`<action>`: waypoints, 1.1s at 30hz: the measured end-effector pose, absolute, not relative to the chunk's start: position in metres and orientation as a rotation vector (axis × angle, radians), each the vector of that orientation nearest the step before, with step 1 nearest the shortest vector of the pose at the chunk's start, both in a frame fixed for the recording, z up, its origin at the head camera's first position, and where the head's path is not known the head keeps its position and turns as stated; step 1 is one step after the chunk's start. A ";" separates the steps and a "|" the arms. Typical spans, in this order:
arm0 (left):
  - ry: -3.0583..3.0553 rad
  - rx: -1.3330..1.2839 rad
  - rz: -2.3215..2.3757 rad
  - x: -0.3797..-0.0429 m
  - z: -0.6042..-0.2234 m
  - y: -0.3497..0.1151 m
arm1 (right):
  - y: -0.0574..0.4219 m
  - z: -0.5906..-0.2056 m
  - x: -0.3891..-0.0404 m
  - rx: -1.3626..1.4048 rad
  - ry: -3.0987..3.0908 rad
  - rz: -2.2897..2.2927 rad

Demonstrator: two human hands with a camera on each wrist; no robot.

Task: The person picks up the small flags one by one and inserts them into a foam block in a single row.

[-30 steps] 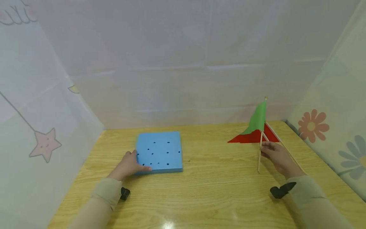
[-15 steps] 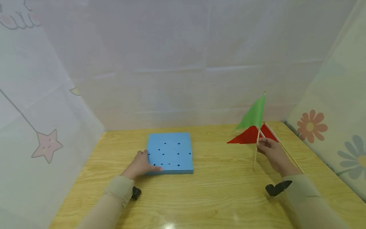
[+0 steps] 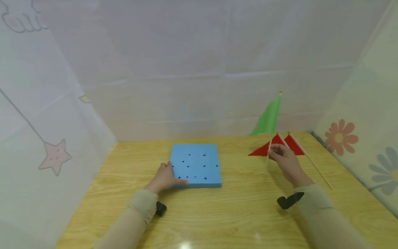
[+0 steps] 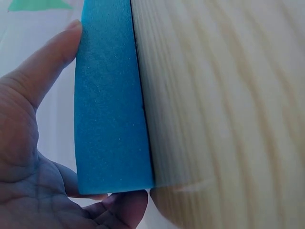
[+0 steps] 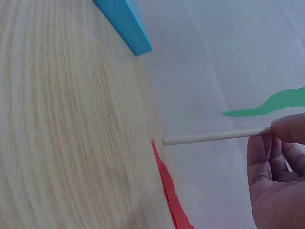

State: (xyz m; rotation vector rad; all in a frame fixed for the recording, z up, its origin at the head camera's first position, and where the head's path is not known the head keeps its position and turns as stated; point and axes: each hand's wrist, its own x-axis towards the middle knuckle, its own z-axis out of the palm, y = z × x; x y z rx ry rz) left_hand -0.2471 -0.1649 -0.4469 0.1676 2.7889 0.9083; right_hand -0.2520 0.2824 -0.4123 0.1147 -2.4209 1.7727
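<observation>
A blue foam block (image 3: 196, 159) with several small holes in its top lies flat on the table. My left hand (image 3: 164, 178) holds its near left corner, the thumb along the front edge and the other fingers at the left side. In the left wrist view the thumb (image 4: 52, 59) rests on the block's upper edge. My right hand (image 3: 284, 160) pinches the stick of a green flag (image 3: 268, 116) between thumb and fingertips. The flag stands nearly upright, leaning slightly right, and the stick's bare lower end (image 5: 190, 139) points down over the table.
Two red triangular flags (image 3: 262, 149) on pale sticks lie on the table behind and right of my right hand. One stick (image 3: 318, 171) runs toward the right front. Printed cloth walls (image 3: 186, 86) enclose the wooden table (image 3: 224, 214) at the back and sides.
The blue foam block has slid right together with my left hand. My right hand has carried the green flag left and up, away from the red flags.
</observation>
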 end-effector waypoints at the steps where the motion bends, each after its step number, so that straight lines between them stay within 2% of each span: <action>1: 2.794 0.161 0.908 -0.247 -0.447 -0.163 | 0.279 -0.411 -0.254 0.105 -2.423 1.751; 8: 2.814 0.104 0.905 -0.247 -0.445 -0.154 | 0.242 -0.408 -0.267 0.037 -2.433 1.651; 18: 2.820 0.108 0.909 -0.247 -0.444 -0.147 | 0.187 -0.406 -0.291 0.101 -2.311 1.744; 33: 2.797 0.151 0.918 -0.248 -0.442 -0.135 | 0.157 -0.427 -0.290 0.120 -2.253 1.814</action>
